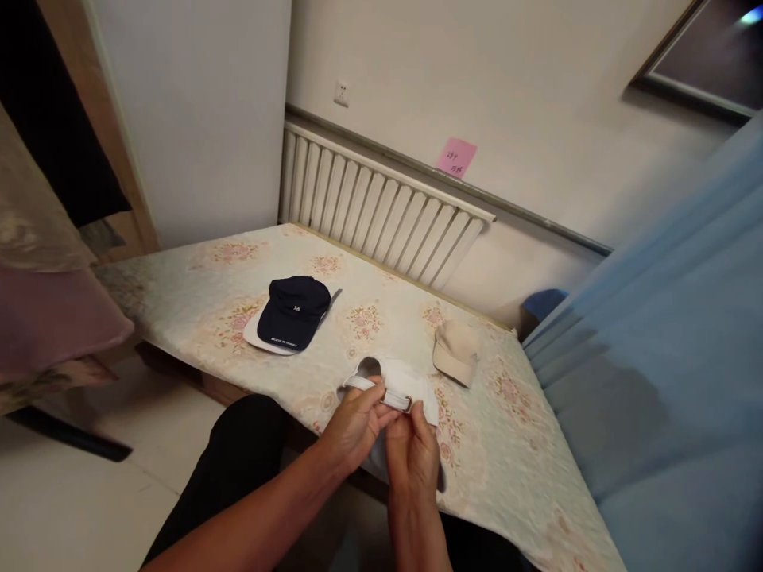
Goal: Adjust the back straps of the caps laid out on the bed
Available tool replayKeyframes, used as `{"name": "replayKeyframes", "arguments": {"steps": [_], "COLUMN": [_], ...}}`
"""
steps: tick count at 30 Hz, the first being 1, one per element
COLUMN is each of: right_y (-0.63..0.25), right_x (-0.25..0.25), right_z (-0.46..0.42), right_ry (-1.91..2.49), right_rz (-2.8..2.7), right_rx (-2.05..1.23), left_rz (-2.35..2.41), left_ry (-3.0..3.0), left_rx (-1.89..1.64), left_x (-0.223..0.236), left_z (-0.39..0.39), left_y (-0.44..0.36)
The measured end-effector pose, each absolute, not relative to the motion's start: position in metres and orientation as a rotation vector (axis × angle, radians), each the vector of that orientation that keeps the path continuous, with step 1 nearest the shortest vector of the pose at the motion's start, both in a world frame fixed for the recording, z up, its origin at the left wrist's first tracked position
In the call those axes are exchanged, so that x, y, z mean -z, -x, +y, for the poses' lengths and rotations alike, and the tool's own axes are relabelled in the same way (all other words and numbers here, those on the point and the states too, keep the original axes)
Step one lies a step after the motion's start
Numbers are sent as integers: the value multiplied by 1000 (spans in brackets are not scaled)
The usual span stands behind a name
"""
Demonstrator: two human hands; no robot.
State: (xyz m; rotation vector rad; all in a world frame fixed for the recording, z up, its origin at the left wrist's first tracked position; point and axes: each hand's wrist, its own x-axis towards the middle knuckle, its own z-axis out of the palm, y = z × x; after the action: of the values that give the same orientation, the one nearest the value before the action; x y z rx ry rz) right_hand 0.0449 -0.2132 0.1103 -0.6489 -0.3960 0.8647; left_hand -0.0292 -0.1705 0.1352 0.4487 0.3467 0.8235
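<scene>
From here I can see 2 bare hands at work on 1 white cap (411, 377), held at the near edge of the flowered cloth (369, 322), about midway along it. The left hand (354, 425) is closed on the cap's back strap (396, 400), thumb on top and fingers curled beneath. The right hand (414, 445) pinches near the strap's other end, right by a small metal buckle (408, 404), its thumb up against it. The opening at the back of the cap faces up toward the left hand.

Over to the left, between the near and far edges, 1 navy cap (295, 310) lies on top of a white brim (255, 334) that sticks out from under it. A beige cap (456, 353) sits alone to the right of the white cap, in toward the far right corner, brim pointing back at the near edge.

Past the far edge there's a radiator (375, 202), with a pink note (456, 157) just above it, and a blue curtain (668, 342) hangs along the right edge.
</scene>
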Motion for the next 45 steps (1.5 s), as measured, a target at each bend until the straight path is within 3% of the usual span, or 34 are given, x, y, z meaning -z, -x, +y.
{"name": "replayKeyframes", "arguments": {"steps": [37,45], "right_y": [-48,-47], "right_x": [-111,-101], "right_z": [-234,-229], "right_ry": [718,915], "right_rz": [-323,-307], "right_rx": [-781,-653], "left_rz": [324,238], "left_ry": [-337,-342], "left_rx": [-720,-675], "left_x": [-121,-113], "left_z": [-181,-168], "left_y": [19,18]}}
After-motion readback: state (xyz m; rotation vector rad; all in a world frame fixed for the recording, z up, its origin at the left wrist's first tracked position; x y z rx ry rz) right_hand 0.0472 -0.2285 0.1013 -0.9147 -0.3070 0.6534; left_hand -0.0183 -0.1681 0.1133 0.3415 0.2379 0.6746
